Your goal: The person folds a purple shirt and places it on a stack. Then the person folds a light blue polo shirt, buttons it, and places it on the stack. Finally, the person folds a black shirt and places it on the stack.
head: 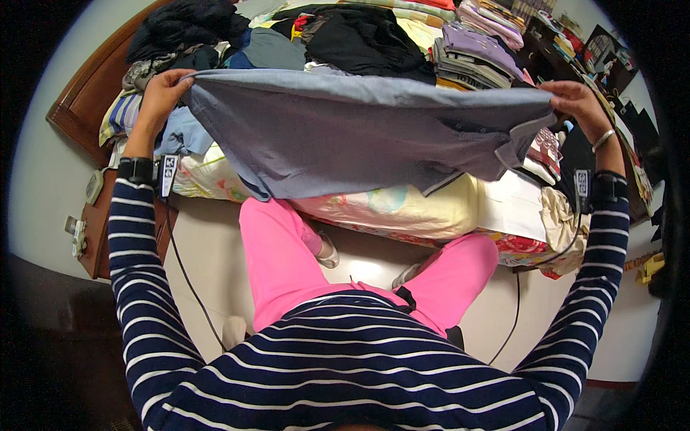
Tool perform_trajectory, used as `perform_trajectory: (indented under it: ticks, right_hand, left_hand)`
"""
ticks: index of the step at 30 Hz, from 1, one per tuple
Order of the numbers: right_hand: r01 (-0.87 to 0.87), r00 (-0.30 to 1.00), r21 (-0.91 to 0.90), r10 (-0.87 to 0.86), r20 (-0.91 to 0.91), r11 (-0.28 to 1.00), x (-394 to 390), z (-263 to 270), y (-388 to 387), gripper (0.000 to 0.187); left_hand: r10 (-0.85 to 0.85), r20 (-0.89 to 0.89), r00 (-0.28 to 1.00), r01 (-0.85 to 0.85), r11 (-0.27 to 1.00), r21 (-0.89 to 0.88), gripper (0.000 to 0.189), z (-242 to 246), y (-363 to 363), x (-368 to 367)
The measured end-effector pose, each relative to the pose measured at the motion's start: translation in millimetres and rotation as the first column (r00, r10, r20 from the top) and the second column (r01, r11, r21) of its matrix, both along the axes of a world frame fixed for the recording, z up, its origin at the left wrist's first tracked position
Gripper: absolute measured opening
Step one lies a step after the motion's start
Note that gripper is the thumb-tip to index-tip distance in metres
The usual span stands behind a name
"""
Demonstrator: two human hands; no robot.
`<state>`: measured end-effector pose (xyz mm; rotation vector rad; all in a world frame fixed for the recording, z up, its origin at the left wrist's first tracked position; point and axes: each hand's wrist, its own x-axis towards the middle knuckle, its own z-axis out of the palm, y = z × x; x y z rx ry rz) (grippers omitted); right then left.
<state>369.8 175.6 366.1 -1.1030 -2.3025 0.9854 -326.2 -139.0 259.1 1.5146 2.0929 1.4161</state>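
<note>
A grey-blue collared shirt (pixel 345 134) is stretched sideways between my two hands, above the near edge of the bed. My left hand (pixel 171 89) pinches its hem corner at the left. At the right, my right hand (pixel 574 99) grips the shirt near its collar, whose edge has a pale trim. The lower part of the shirt hangs down in front of the bed's side, close to my knee. Behind it lie a heap of black clothes (pixel 366 40) and a grey-green garment (pixel 275 48). A stack of folded shirts (pixel 469 64) stands behind the shirt's right part.
The bed's floral cover (pixel 388 207) runs below the shirt. A light blue garment (pixel 186 129) lies at the left, a beige cloth (pixel 560 215) at the right edge. A wooden side table (pixel 105 226) with a telephone (pixel 95 187) stands left. Cables hang from both wrist devices.
</note>
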Motion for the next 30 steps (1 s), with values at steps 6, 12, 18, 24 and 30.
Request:
perform_trajectory:
  ticks: [6, 12, 18, 24, 30]
  right_hand:
    - [0.054, 0.998, 0.168, -0.057, 0.015, 0.984, 7.8, -36.7, 26.9, 0.023]
    - [0.245, 0.965, 0.322, -0.198, -0.173, 0.915, 58.4, -25.3, 78.3, 0.025]
    - [0.365, 0.923, 0.359, -0.283, -0.262, 0.859, 64.9, -16.8, 82.6, 0.029]
    - [0.366, 0.930, 0.529, -0.312, -0.193, 0.765, 54.5, 4.2, 74.2, 0.030]
    - [0.288, 0.955, 0.536, -0.196, -0.222, 0.794, 55.9, 31.5, 87.4, 0.028]
  left_hand:
    - [-0.043, -0.129, 0.991, 0.029, 0.993, -0.112, 0.025, 17.3, -4.4, -7.0]
    - [-0.218, 0.112, 0.969, 0.228, 0.970, -0.087, 0.031, 21.4, -15.1, 3.7]
    - [-0.289, 0.330, 0.899, 0.303, 0.953, 0.010, 0.034, 24.6, -15.3, 12.6]
    - [-0.263, 0.362, 0.894, 0.273, 0.962, 0.023, 0.043, 34.5, -2.4, 20.0]
    - [-0.247, 0.218, 0.944, 0.275, 0.956, -0.106, 0.045, 60.8, 3.9, 0.4]
